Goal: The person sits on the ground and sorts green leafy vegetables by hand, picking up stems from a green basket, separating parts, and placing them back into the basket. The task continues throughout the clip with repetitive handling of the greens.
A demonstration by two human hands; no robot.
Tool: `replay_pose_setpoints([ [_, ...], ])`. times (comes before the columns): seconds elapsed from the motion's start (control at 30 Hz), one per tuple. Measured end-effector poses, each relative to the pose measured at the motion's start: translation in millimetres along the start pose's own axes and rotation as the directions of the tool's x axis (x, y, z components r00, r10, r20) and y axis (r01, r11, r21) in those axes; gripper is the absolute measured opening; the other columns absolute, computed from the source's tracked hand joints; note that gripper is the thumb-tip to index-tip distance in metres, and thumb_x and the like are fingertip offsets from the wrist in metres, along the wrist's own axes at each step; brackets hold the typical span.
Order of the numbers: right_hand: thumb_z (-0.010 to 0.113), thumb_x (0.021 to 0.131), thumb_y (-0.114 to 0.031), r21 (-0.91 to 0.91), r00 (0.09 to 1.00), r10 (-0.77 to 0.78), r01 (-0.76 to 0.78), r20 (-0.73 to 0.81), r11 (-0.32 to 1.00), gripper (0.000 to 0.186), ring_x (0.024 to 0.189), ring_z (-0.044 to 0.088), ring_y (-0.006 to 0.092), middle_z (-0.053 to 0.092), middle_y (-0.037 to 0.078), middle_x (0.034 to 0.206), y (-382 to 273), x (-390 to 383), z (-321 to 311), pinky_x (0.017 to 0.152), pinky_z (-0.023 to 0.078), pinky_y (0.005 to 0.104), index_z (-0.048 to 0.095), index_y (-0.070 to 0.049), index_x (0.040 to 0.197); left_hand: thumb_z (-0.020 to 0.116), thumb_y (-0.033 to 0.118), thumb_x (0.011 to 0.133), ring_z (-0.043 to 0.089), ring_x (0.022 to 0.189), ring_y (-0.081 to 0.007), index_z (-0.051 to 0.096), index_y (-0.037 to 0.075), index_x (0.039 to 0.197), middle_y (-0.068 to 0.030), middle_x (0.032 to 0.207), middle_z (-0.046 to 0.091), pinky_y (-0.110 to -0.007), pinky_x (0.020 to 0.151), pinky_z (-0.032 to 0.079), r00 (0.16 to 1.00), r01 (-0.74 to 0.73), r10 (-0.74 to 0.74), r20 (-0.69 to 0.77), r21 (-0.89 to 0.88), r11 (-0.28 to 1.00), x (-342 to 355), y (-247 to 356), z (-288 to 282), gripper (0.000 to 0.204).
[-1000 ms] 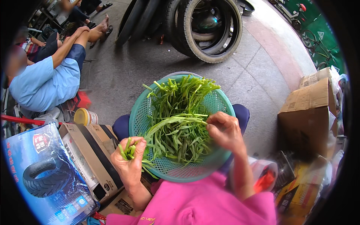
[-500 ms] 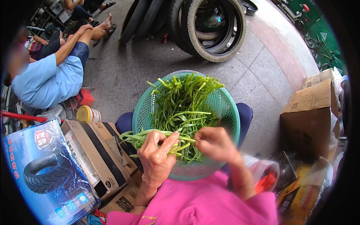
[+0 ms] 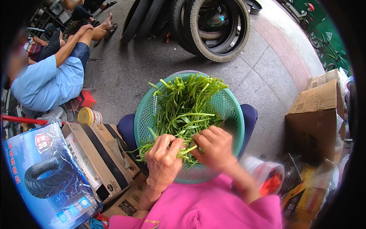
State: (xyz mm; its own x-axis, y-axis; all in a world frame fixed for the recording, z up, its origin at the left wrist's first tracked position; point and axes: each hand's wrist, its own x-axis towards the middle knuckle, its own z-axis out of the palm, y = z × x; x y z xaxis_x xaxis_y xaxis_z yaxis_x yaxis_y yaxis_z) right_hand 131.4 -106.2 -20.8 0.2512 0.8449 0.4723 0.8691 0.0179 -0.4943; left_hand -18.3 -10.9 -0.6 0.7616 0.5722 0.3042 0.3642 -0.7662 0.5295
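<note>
A green perforated plastic basket point(image 3: 237, 126) sits between my knees, heaped with leafy water spinach point(image 3: 187, 93). My left hand point(image 3: 164, 155) is closed around a small bunch of water spinach stems point(image 3: 185, 152) over the basket's near side. Leaves of that bunch stick out on its left, and the stem ends point right. Close beside it, my right hand point(image 3: 214, 147) has its fingers curled at those stem ends. Its fingertips are partly hidden, and they appear to pinch a stem.
Cardboard boxes point(image 3: 97, 160) and a blue tyre box point(image 3: 49, 175) stand at my left. Tyres point(image 3: 219, 32) stand ahead on the paved floor. A seated person in a light blue shirt point(image 3: 49, 82) is at the far left. A brown carton point(image 3: 314, 118) and plastic bags point(image 3: 267, 173) lie on the right.
My right hand has turned and closed in over the stem ends. My left hand has shifted slightly right, and the bunch's leaves hang lower on its left side.
</note>
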Motion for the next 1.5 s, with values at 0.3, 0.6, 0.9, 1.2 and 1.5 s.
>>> replay_pose_setpoints([
  [0.3,0.063,0.065,0.006,0.487,0.939,0.342,-0.288,-0.024,0.824,0.010,0.055,0.057,0.0189,0.060,0.006,0.063,5,2,-9,0.054,0.046,0.0309,0.064,-0.001,0.072,0.077,-0.006,0.070,0.064,0.069,-0.0219,0.073,0.003,0.097,-0.0070,0.081,0.062,-0.034,0.059,0.050,0.999,0.029,-0.037,-0.027,-0.246,0.969,0,7,2,0.029],
  [0.6,0.062,0.070,0.003,0.543,0.852,0.522,-0.451,0.026,0.708,0.006,0.062,0.059,0.0158,0.063,0.007,0.069,4,-1,-7,0.060,0.049,0.0289,0.066,0.001,0.074,0.074,-0.006,0.076,0.066,0.071,-0.0221,0.072,-0.001,0.099,-0.0101,0.083,0.066,-0.031,0.062,0.050,0.976,0.217,-0.203,0.082,-0.496,0.841,4,15,7,0.024],
  [0.9,0.081,0.060,-0.015,0.028,0.961,-0.276,0.275,0.032,0.961,0.040,0.082,0.057,0.0218,0.058,0.005,0.092,6,-5,-16,0.087,0.050,0.0471,0.067,-0.005,0.096,0.069,-0.009,0.071,0.067,0.073,-0.0286,0.071,0.000,0.099,-0.0117,0.083,0.066,-0.034,0.064,0.052,0.959,0.255,-0.161,0.232,-0.460,0.851,-5,-1,2,0.029],
  [1.2,0.068,0.063,0.001,0.336,0.980,0.088,-0.023,-0.178,0.941,0.018,0.066,0.058,0.0191,0.063,0.006,0.075,12,-2,2,0.071,0.049,0.0328,0.067,-0.004,0.081,0.070,-0.010,0.080,0.066,0.076,-0.0159,0.072,-0.003,0.104,-0.0089,0.090,0.070,-0.028,0.070,0.055,0.950,0.307,-0.145,0.278,-0.738,0.601,-1,-7,9,0.025],
  [1.5,0.072,0.090,-0.016,0.852,0.584,0.623,-0.405,0.521,-0.332,0.015,0.088,0.067,0.0164,0.070,0.006,0.091,38,-25,20,0.077,0.052,0.0314,0.070,-0.002,0.093,0.058,0.022,0.102,0.064,0.064,-0.0117,0.065,0.002,0.108,-0.0139,0.094,0.069,-0.018,0.043,0.043,0.690,0.492,-0.364,0.626,-0.774,-0.400,-1,-33,7,0.022],
])
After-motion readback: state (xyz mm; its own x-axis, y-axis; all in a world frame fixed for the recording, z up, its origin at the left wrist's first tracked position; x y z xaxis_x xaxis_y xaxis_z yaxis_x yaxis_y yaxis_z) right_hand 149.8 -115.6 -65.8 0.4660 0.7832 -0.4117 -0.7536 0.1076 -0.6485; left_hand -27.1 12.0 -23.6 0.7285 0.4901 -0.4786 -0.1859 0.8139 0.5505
